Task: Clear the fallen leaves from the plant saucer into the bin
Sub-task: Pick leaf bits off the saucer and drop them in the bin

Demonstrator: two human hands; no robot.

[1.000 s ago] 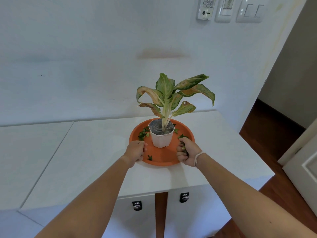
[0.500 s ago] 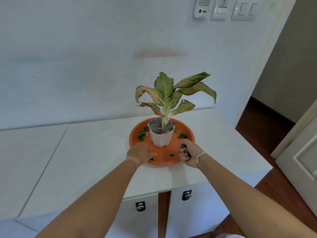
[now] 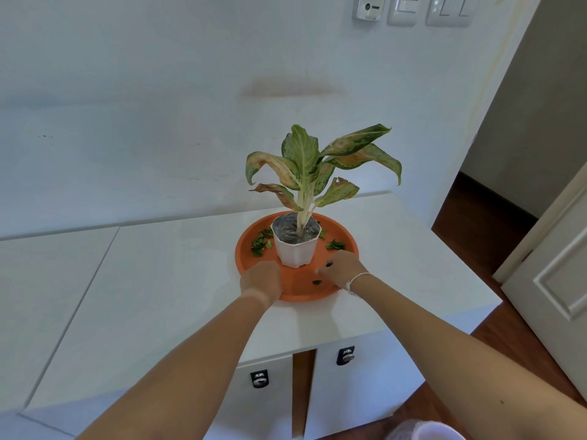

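Resting on round orange saucer | left hand curled, grasp unclear | right hand pinching leaf bits

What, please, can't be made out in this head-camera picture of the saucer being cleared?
- Left hand: its fingers are hidden behind its own back, so any leaf held is unseen.
- Right hand: its fingertips are blurred; a dark bit shows there, grip unclear.
- Bin: only a pale rim shows, cut off by the bottom edge.
- Wall panels: cut off by the top edge.
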